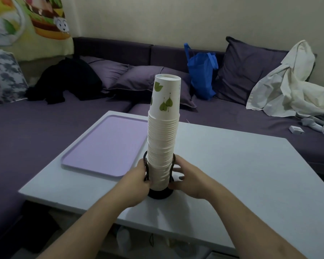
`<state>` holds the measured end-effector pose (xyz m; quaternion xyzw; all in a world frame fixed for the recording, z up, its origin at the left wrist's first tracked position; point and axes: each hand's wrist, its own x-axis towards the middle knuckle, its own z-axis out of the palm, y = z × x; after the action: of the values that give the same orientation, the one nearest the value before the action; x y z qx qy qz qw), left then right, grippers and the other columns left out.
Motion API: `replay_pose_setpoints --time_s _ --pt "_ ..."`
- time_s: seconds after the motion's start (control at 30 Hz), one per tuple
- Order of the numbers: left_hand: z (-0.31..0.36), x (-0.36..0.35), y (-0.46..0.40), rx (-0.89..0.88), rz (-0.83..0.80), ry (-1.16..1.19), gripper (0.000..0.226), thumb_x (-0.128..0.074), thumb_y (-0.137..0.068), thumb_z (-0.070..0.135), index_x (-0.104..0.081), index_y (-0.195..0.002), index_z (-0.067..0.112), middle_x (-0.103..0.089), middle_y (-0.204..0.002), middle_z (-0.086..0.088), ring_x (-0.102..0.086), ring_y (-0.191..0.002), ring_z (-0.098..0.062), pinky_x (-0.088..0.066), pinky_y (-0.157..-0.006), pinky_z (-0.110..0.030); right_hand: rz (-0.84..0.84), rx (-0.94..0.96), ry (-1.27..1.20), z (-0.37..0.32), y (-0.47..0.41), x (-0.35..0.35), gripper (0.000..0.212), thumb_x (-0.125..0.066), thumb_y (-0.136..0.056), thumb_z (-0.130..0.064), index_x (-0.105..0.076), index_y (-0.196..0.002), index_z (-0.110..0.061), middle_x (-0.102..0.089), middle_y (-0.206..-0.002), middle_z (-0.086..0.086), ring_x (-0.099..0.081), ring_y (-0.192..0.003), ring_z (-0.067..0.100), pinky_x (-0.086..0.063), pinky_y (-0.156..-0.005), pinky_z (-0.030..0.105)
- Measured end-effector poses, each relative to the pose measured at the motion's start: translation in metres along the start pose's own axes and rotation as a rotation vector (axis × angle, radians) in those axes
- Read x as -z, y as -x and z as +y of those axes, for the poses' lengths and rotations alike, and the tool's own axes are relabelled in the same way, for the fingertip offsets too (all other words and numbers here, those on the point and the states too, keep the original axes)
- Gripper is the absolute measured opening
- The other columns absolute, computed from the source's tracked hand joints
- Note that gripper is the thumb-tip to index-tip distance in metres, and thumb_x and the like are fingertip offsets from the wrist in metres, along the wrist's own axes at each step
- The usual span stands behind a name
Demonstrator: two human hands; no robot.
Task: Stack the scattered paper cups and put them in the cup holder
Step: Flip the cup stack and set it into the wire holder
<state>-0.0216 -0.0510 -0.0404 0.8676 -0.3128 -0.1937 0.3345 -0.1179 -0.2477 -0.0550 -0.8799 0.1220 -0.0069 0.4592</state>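
A tall stack of white paper cups (164, 131), upside down and with green leaves printed on the top cup, stands upright in a black wire cup holder (160, 193) on the white table (241, 165). My left hand (137, 182) grips the holder's left wire. On the other side, my right hand (187, 179) holds the right wire, its fingers curled near the base. The lowest cups are partly hidden by both hands.
A lilac tray (105, 146) lies flat on the table to the left of the holder. A purple sofa (223, 109) wraps around the table, carrying cushions, a blue bag (201, 75), black clothing (67, 79) and a white cloth (292, 86).
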Motion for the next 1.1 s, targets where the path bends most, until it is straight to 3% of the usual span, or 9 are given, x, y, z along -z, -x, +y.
replay_pose_setpoints --time_s 0.1,0.2,0.3,0.5,0.7,0.83,1.0,1.1 --pt "0.005 -0.003 0.002 0.011 0.028 0.003 0.064 -0.048 -0.098 0.01 -0.027 -0.156 0.025 -0.063 -0.13 -0.004 -0.062 -0.109 -0.021 -0.057 -0.097 -0.043 0.033 0.002 -0.044 0.0 -0.003 -0.009 0.081 -0.082 -0.086 -0.008 -0.047 -0.147 -0.046 -0.057 -0.141 -0.03 -0.06 -0.133 0.009 -0.053 -0.107 0.034" --pt "0.008 0.001 0.003 0.022 0.046 0.032 0.063 -0.046 -0.099 0.007 -0.029 -0.157 0.024 -0.062 -0.123 -0.001 -0.062 -0.101 -0.019 -0.054 -0.085 -0.035 0.059 0.021 -0.087 -0.005 -0.004 -0.014 0.077 -0.083 -0.086 -0.007 -0.052 -0.145 -0.047 -0.06 -0.137 -0.03 -0.064 -0.125 0.006 -0.057 -0.103 0.037" --pt "0.009 0.011 0.0 0.039 0.059 0.072 0.068 -0.045 -0.101 0.007 -0.025 -0.161 0.029 -0.061 -0.13 0.001 -0.058 -0.11 -0.02 -0.045 -0.088 -0.031 0.096 0.051 -0.1 -0.015 -0.008 -0.014 0.076 -0.079 -0.089 -0.004 -0.053 -0.145 -0.047 -0.061 -0.135 -0.031 -0.065 -0.121 0.002 -0.06 -0.101 0.037" --pt "-0.001 0.047 -0.016 0.08 0.126 0.146 0.064 -0.047 -0.092 0.001 -0.037 -0.148 0.031 -0.065 -0.122 -0.001 -0.062 -0.102 -0.015 -0.056 -0.081 -0.034 0.142 0.127 -0.129 -0.042 -0.037 -0.026 0.081 -0.076 -0.091 -0.002 -0.048 -0.151 -0.047 -0.061 -0.142 -0.025 -0.062 -0.128 0.01 -0.06 -0.101 0.039" --pt "-0.023 0.079 -0.033 0.118 0.239 0.144 0.039 -0.043 -0.1 0.005 -0.033 -0.135 0.019 -0.061 -0.108 -0.01 -0.06 -0.088 -0.021 -0.051 -0.069 -0.035 0.158 0.174 -0.185 -0.067 -0.086 -0.059 0.076 -0.075 -0.089 -0.006 -0.05 -0.148 -0.047 -0.066 -0.129 -0.022 -0.067 -0.112 0.002 -0.062 -0.093 0.032" --pt "-0.045 0.09 -0.041 0.141 0.285 0.158 0.039 -0.044 -0.1 0.009 -0.034 -0.137 0.016 -0.059 -0.1 -0.006 -0.054 -0.078 -0.018 -0.044 -0.062 -0.033 0.134 0.186 -0.17 -0.074 -0.115 -0.082 0.075 -0.076 -0.089 -0.004 -0.05 -0.144 -0.047 -0.066 -0.123 -0.026 -0.068 -0.105 -0.003 -0.06 -0.084 0.024" --pt "-0.071 0.099 -0.049 0.162 0.312 0.176 0.04 -0.046 -0.099 0.008 -0.037 -0.137 0.017 -0.057 -0.095 0.001 -0.053 -0.077 -0.014 -0.043 -0.06 -0.033 0.124 0.208 -0.136 -0.075 -0.135 -0.101 0.073 -0.077 -0.088 -0.005 -0.051 -0.141 -0.047 -0.066 -0.121 -0.026 -0.068 -0.103 -0.003 -0.053 -0.075 0.011" --pt "-0.082 0.098 -0.051 0.197 0.295 0.166 0.034 -0.049 -0.101 0.015 -0.036 -0.132 0.024 -0.062 -0.104 0.0 -0.062 -0.087 -0.02 -0.053 -0.067 -0.039 0.113 0.2 -0.123 -0.072 -0.139 -0.108 0.064 -0.075 -0.089 -0.005 -0.054 -0.137 -0.042 -0.066 -0.121 -0.024 -0.065 -0.106 -0.001 -0.054 -0.081 0.016"
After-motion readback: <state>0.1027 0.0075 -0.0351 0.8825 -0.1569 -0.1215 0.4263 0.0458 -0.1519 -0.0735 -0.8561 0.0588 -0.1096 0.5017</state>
